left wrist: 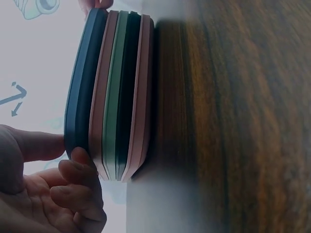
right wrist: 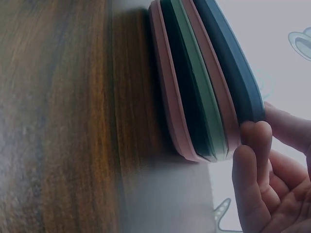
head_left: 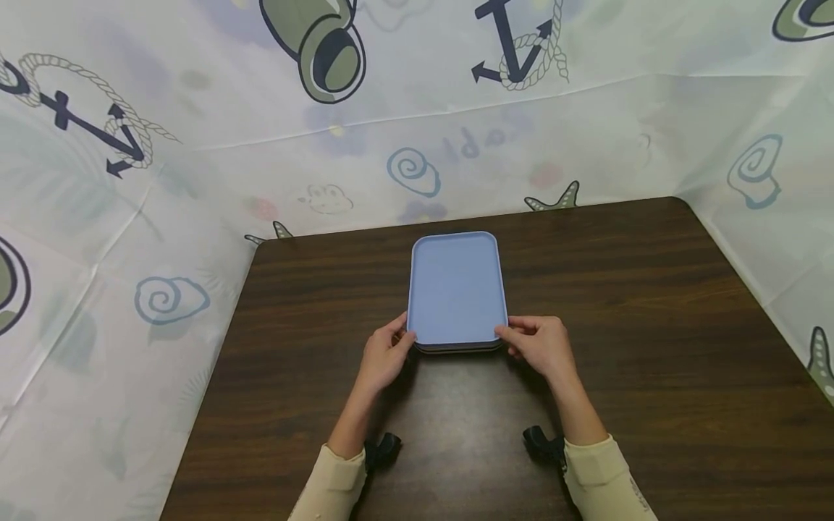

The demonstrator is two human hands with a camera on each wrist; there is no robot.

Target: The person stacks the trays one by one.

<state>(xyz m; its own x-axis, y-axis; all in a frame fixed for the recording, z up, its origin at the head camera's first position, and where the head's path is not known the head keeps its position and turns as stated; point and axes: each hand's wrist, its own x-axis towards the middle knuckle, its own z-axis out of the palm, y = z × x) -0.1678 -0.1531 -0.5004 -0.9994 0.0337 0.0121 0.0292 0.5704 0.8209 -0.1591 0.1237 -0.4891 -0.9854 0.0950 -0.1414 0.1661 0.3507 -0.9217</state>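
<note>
A light blue rectangular tray (head_left: pixel 456 289) with rounded corners tops a stack of several trays on the table. Under it in the left wrist view come a pink tray (left wrist: pixel 101 92), a green tray (left wrist: pixel 115 97), a very dark tray (left wrist: pixel 129 92) and another pink tray (left wrist: pixel 142 97) at the bottom. My left hand (head_left: pixel 384 352) pinches the blue tray at its near left corner, thumb at the upper rim and fingertips under the edge. At the near right corner my right hand (head_left: pixel 541 344) pinches the same tray likewise. The blue tray lies level, close upon the pink one.
The dark brown wooden table (head_left: pixel 651 325) extends around the stack on all sides. Behind and beside it hangs a pale cloth (head_left: pixel 215 181) printed with shells and anchors. Black wrist mounts (head_left: pixel 384 452) stick inward from both cream sleeves (head_left: pixel 332 485).
</note>
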